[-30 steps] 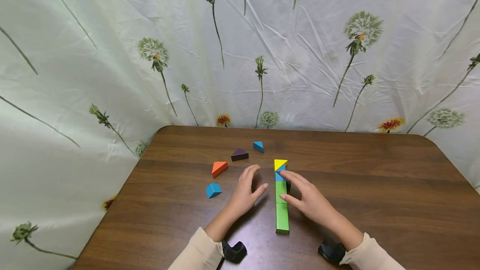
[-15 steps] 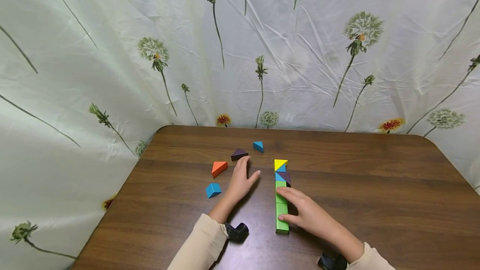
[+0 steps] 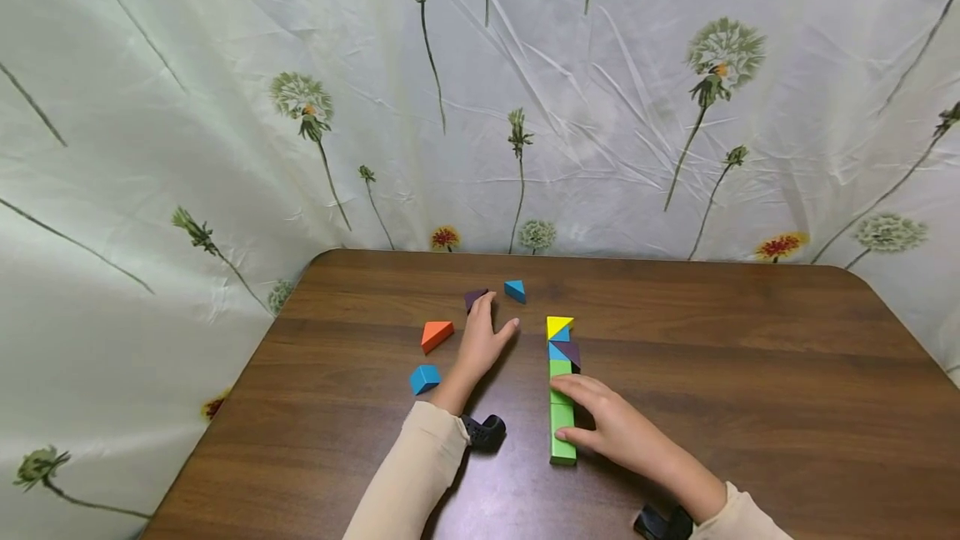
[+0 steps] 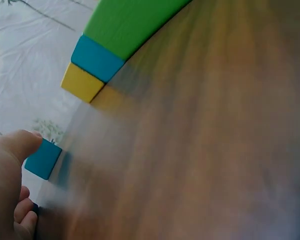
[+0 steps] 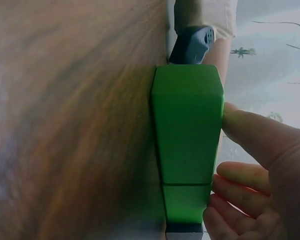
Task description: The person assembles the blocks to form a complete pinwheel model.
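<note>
My left hand (image 3: pixel 480 344) reaches over a purple triangular block (image 3: pixel 472 298), fingertips at it and partly hiding it. Its thumb stands out to the right, away from that block. In the left wrist view the thumb overlaps a blue block (image 4: pixel 44 159) in line of sight. My right hand (image 3: pixel 618 427) rests its fingertips and thumb on two green blocks (image 3: pixel 561 432) laid end to end. Beyond them the row continues with a blue triangle (image 3: pixel 557 352) beside a purple triangle (image 3: pixel 572 353), then a yellow triangle (image 3: pixel 557 325) against another blue one (image 3: pixel 562 335).
Left of the row lie an orange triangular block (image 3: pixel 437 336) and a blue block (image 3: pixel 424 378). A small blue triangular block (image 3: pixel 515 291) sits near the far edge of the wooden table (image 3: pixel 750 373). Behind hangs a flowered curtain (image 3: pixel 600 148).
My left hand has moved forward to the loose purple block. My right hand has slid nearer along the row onto the green blocks, uncovering the purple triangle, and then stayed there.
</note>
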`<act>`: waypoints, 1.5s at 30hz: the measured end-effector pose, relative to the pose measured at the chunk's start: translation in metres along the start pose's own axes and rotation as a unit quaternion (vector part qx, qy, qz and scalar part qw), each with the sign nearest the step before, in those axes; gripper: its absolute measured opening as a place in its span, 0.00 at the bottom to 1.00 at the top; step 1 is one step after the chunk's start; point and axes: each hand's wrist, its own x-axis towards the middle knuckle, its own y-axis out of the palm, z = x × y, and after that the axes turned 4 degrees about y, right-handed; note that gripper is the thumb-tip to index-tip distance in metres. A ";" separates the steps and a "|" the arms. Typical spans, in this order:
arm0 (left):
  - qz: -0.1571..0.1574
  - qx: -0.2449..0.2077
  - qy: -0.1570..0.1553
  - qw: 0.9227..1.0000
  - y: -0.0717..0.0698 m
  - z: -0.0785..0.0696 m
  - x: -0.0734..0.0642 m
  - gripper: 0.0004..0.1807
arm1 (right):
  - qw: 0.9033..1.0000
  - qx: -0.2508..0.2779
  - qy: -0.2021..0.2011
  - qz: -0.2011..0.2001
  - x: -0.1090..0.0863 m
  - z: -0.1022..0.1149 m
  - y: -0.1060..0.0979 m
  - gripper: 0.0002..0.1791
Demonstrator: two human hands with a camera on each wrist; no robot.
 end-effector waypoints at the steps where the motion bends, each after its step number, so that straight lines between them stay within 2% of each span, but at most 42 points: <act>1: -0.003 -0.001 -0.003 1.000 0.000 0.000 0.002 0.33 | 1.000 0.000 -0.003 -0.002 0.000 0.000 0.000 0.31; 10: -0.038 0.011 -0.031 0.999 0.010 0.000 0.021 0.36 | 1.000 -0.002 -0.008 -0.001 -0.001 -0.002 0.001 0.30; 17: -0.054 0.031 -0.057 0.996 0.018 -0.005 0.030 0.36 | 1.000 -0.005 -0.012 -0.001 -0.001 -0.003 0.001 0.29; 29: -0.084 0.051 -0.069 0.993 0.022 -0.012 0.039 0.29 | 1.000 -0.004 -0.007 0.007 -0.002 -0.002 0.000 0.29; 33: -0.092 0.064 -0.063 0.992 0.020 -0.011 0.041 0.27 | 1.000 -0.005 -0.007 0.008 -0.002 -0.001 0.000 0.29; 39: -0.083 0.042 -0.046 0.995 0.015 -0.009 0.037 0.27 | 1.000 -0.003 -0.007 0.006 -0.001 -0.001 0.000 0.29; 45: -0.050 0.018 -0.023 0.998 0.010 -0.009 0.029 0.28 | 1.000 0.000 -0.003 0.006 -0.001 -0.001 0.000 0.29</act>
